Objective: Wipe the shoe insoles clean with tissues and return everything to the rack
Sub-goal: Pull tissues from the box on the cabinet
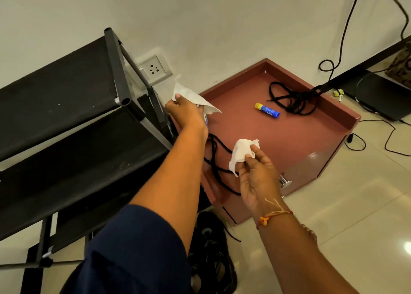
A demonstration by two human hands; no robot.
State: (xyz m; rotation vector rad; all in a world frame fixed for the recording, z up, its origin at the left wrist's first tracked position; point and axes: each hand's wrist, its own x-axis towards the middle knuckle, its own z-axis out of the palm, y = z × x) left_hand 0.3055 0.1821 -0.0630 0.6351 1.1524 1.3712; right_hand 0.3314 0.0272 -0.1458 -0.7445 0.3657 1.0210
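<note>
**user1:** White crumpled tissue (241, 154), where's it at?

**user2:** pinched in the right hand (255, 178) fingers, over the reddish tabletop (289, 138). fingers of the left hand (186, 113) are clamped on a second tissue (189, 94), right beside the black shoe rack (66, 89). glue stick (267, 110) and black shoelaces (293, 102) lie on that tabletop, black shoe (209, 244) on the floor below.

A: Where's the rack (66, 106)?
B: Left of the bench (278, 138), against the wall (200, 26).
A: And on the bench?
B: 1 glue stick (267, 110), laces (295, 102) just behind it, another lace (214, 158) front-left. A shoe (211, 249) lies on the floor (333, 216) before it.
</note>
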